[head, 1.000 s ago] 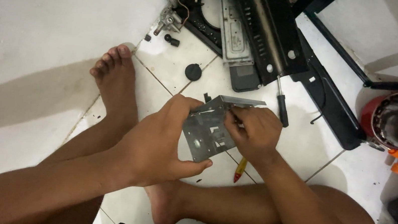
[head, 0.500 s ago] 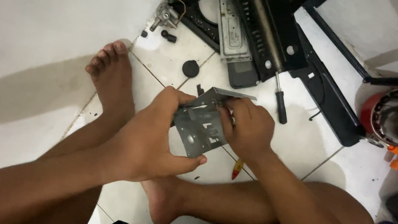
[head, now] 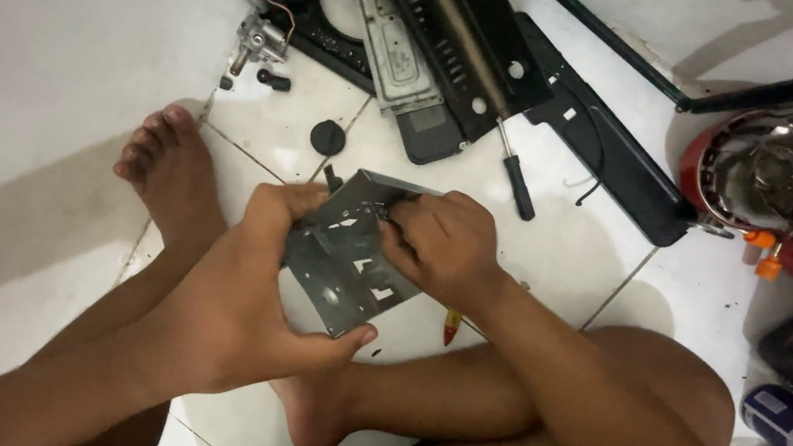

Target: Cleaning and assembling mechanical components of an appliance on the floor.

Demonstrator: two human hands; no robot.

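Observation:
I sit cross-legged on a white tiled floor. My left hand (head: 240, 305) grips a grey, bent sheet-metal bracket (head: 343, 265) with cut-outs, thumb under its near edge. My right hand (head: 444, 247) clasps the bracket's right side, fingers curled over its upper edge; whatever is in those fingers is hidden. The bracket is held just above the floor, between my feet and knees.
A black-handled screwdriver (head: 518, 183) lies just beyond the hands. Dismantled black and grey stove parts (head: 438, 47) and a brass valve (head: 256, 34) lie farther off, with a small black knob (head: 327, 136). A red pot-like appliance (head: 775, 179) stands at right. A red-yellow tool tip (head: 450, 327) pokes out under my right wrist.
Both hands have tilted and shifted the bracket slightly; my right hand now covers more of its upper right edge. The view has drifted a little.

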